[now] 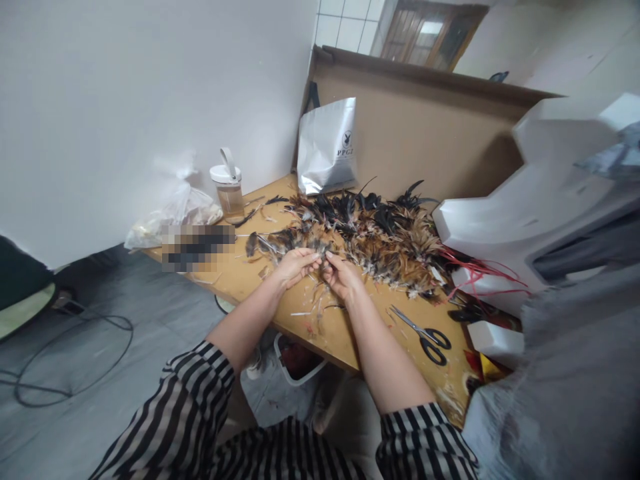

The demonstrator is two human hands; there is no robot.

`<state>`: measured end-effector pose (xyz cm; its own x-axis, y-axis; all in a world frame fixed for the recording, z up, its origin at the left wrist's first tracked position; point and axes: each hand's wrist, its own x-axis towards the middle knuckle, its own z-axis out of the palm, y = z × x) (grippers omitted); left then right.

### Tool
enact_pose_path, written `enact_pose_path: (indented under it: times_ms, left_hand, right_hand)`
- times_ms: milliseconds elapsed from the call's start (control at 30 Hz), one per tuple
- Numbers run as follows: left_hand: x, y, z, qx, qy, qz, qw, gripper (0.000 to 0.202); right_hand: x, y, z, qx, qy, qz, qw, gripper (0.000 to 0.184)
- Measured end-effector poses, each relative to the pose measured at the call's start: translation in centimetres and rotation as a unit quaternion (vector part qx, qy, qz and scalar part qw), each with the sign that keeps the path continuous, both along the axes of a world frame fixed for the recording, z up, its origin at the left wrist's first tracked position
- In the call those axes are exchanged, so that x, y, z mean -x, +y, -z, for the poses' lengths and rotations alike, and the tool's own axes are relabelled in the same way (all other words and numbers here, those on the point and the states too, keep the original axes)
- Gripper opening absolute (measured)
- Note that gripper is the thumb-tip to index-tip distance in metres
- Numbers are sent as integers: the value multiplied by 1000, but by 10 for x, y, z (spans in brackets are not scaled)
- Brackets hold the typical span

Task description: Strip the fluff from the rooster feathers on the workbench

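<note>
My left hand [299,265] and my right hand [342,275] meet over the wooden table [280,303], thumbs and fingers pinched close together. Between the fingertips sits a small greyish feather [323,252], partly covered by the fingers of both hands. Just beyond them spreads a heap of brown and black feathers [385,250], some with pale quill ends. Loose feather scraps lie under and in front of my hands. To the right of my right forearm, black-handled scissors [423,335] rest on the table with their blades slightly apart.
Along the back stand a lidded cup [229,190], a plastic bag [183,203] and a silver bag [327,148]. White foam pieces [480,223], red strings [483,272] and grey cloth [565,373] crowd the right. Below the table edge is a bin [295,381]; a cable [70,393] loops across the floor.
</note>
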<state>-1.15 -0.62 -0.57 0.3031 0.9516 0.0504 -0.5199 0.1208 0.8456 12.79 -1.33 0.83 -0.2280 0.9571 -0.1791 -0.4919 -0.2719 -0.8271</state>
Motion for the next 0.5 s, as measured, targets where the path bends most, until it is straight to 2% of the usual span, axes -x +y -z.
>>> enact_pose_path:
  times_ms: [133,267,500]
  left_hand:
    - [-1,-3,-3,-2,24,14,1000,19]
    - [-1,-3,-3,2,34,7,999,20]
    - [-1,-1,0,11,74,-9,997,22]
  right_hand:
    - [3,0,1,-13,-18,14,1000,24]
    - [4,1,4,-69,-55,61,994,26]
    - [4,0,6,-159,-186,152,958,29]
